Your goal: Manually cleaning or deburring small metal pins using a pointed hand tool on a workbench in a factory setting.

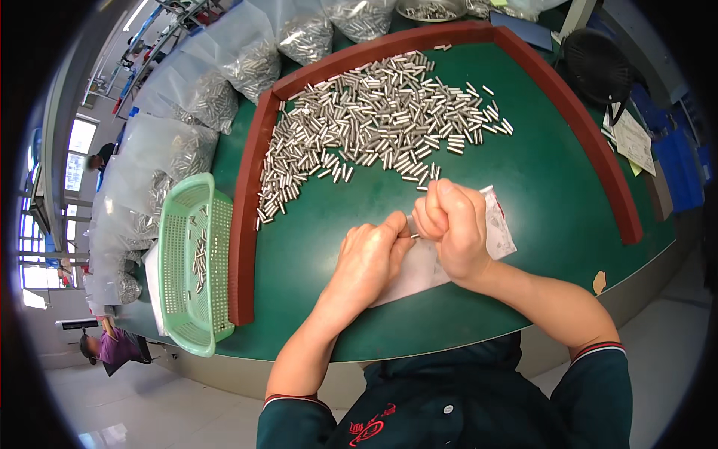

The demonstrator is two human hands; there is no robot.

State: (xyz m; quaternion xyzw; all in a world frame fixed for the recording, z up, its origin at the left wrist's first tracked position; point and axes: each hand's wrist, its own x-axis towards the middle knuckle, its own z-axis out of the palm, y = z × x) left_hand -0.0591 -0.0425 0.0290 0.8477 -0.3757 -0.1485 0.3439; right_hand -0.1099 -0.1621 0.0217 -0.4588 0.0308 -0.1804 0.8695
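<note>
My left hand is closed, its thumb and fingertips pressed together. Close to its right is my right hand, curled into a fist. A small bright metal pin shows in the narrow gap between them, at my left fingertips; whatever my right fingers enclose is hidden. Beneath both hands lies a white sheet or bag with red and grey printing at its right end. Just beyond the hands spreads a large heap of short silvery metal pins on the green tabletop.
A dark red raised border frames the work area. Left of it stands a light green perforated basket with several pins inside. Clear plastic bags of metal parts line the far and left sides. Papers and a black round object are at right.
</note>
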